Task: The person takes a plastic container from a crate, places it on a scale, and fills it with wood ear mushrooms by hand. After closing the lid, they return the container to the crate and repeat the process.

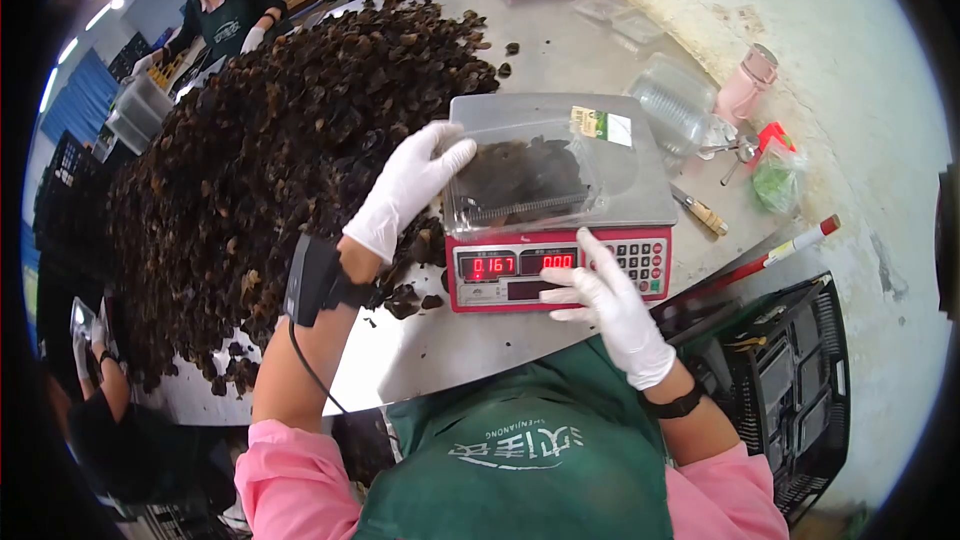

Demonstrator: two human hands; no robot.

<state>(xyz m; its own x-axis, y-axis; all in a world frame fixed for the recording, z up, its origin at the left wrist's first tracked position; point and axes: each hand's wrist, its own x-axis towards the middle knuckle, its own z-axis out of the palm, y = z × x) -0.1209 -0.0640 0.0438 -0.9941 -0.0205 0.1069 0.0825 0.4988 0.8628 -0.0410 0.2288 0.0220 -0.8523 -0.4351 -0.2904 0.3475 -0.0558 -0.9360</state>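
A clear plastic box (525, 180) of dark dried mushroom pieces, possibly wood ear, lies on the steel pan of a red digital scale (560, 270). The scale's display reads 0.167 and 0.00. My left hand (415, 178), in a white glove, has its thumb and fingers at the box's upper left edge and appears to grip it. In front of the keypad, my right hand (618, 315), also gloved, is held with fingers spread and nothing in it. A green and white label (602, 126) shows at the package's upper right.
A large heap of the dark pieces (270, 130) covers the left of the steel table. Right of the scale are a wooden-handled tool (705, 212), stacked clear containers (672, 100) and a pink bottle (750, 80). A black crate (800, 380) stands lower right. Co-workers are at the left.
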